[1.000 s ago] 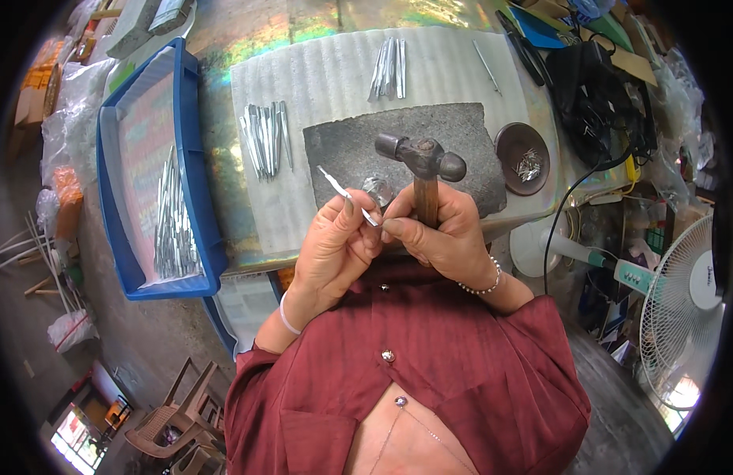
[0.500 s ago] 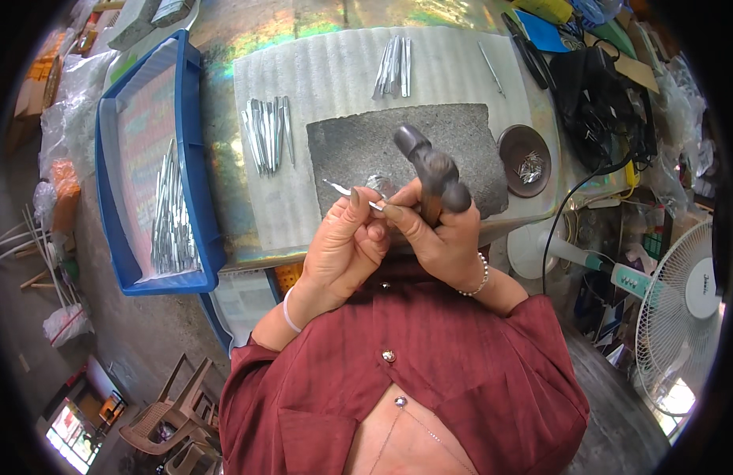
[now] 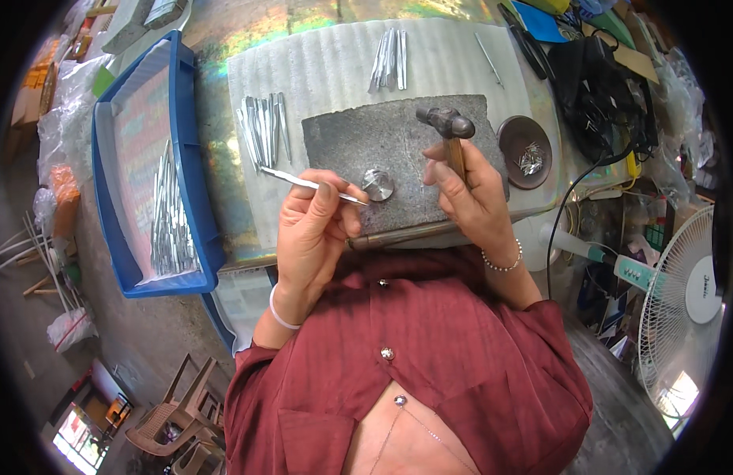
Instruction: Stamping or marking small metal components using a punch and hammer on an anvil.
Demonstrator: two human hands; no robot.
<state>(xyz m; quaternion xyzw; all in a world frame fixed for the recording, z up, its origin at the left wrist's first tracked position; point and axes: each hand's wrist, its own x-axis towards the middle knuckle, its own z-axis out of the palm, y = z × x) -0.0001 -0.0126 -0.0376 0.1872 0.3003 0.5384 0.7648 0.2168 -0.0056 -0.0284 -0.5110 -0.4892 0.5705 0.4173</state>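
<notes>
Left hand (image 3: 315, 229) pinches thin metal strip (image 3: 303, 182), tip resting at small round steel disc (image 3: 377, 184) on grey stone slab (image 3: 382, 146). Right hand (image 3: 469, 194) grip closed on hammer (image 3: 450, 131). Judgement: keep strip flat, strike squarely, fingers clear

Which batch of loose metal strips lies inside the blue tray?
The pile of metal strips at far left, within the blue tray; the other two bunches lie on the white foam mat.

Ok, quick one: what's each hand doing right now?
Left hand: closed on a thin metal strip, its tip by the small round metal block.
Right hand: closed on the hammer handle, head over the stone slab.
</notes>
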